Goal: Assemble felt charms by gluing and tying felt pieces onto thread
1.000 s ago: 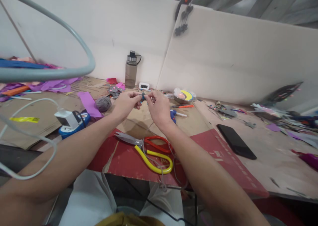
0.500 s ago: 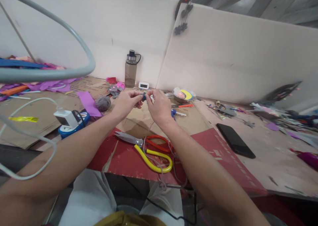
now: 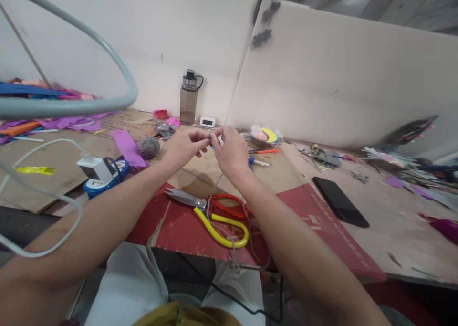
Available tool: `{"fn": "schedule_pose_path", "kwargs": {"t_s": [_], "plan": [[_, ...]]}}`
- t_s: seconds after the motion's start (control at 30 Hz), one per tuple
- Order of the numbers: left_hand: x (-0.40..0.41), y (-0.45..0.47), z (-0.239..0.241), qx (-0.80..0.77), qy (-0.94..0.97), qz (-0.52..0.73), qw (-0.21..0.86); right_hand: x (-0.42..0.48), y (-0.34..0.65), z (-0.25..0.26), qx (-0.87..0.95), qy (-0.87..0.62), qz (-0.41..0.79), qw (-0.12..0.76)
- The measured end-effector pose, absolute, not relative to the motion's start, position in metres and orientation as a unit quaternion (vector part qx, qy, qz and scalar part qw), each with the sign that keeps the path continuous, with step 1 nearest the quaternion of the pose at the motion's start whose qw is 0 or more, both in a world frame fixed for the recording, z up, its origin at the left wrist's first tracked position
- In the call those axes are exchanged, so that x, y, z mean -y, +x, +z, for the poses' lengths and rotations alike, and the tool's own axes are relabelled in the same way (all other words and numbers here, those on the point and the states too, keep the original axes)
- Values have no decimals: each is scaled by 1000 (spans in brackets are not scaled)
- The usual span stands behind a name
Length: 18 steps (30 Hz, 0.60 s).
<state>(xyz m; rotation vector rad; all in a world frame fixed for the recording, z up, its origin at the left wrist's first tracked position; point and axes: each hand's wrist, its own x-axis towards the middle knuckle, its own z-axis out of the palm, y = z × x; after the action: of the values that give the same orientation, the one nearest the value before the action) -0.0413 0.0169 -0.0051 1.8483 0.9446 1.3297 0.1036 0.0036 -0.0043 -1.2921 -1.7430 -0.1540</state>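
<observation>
My left hand and my right hand meet fingertip to fingertip above the cardboard, both closed in a pinch. Between them is a tiny dark piece, mostly covered by the fingers, so its kind does not show. Below my wrists lie scissors with yellow handles and a red-handled tool, with a loose grey yarn strand trailing over them. A ball of grey yarn sits left of my left hand. Just past my right wrist is a blue and white tool, partly hidden.
A water bottle and a small digital clock stand against the white board. On the left are a blue power strip and a white cable. A black phone lies right, near scattered scraps. A grey tube arcs across upper left.
The fingers have drawn closer together, and the bluish piece between them shows less than before. The view has shifted very slightly; the items on the table have stayed put.
</observation>
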Motion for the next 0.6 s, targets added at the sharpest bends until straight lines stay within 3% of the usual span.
{"fn": "schedule_pose_path", "kwargs": {"t_s": [0.6], "plan": [[-16,-38,-4,-357,642,568,370,-6,98,-12,695,-490,66,522]]}}
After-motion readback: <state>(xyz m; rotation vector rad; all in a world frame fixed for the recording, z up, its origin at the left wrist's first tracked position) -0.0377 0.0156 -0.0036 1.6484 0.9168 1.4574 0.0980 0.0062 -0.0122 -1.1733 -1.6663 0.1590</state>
